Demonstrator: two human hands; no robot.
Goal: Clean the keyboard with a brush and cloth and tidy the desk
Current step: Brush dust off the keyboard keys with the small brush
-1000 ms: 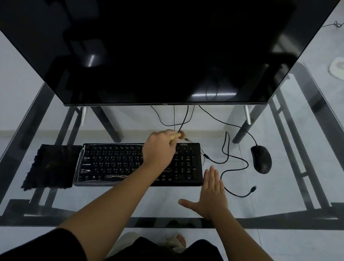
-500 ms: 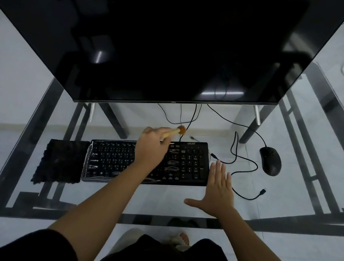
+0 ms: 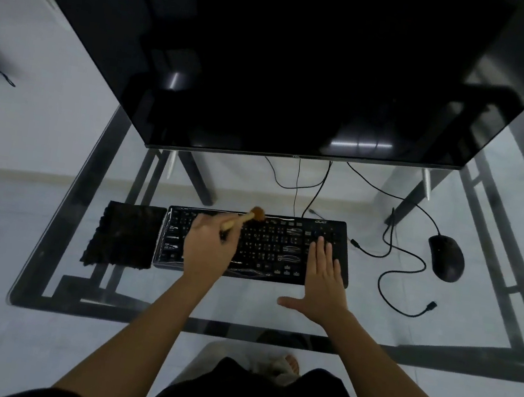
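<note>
A black keyboard (image 3: pixel 277 244) lies on the glass desk (image 3: pixel 238 309) below the monitor. My left hand (image 3: pixel 208 249) grips a small wooden-handled brush (image 3: pixel 244 217), whose brown bristle head touches the keyboard's top row near the middle. My right hand (image 3: pixel 321 279) lies flat with straight fingers on the keyboard's right end, thumb spread out over the glass. A dark fuzzy cloth (image 3: pixel 124 236) lies flat just left of the keyboard, touching its edge.
A large black monitor (image 3: pixel 272 65) hangs over the back of the desk. A black mouse (image 3: pixel 445 262) sits at the right, with loose black cables (image 3: pixel 402 268) curling between it and the keyboard. The desk's dark frame shows through the glass.
My left hand moved the brush leftward along the keyboard's top row. My right hand moved from the glass in front of the keyboard onto its right end.
</note>
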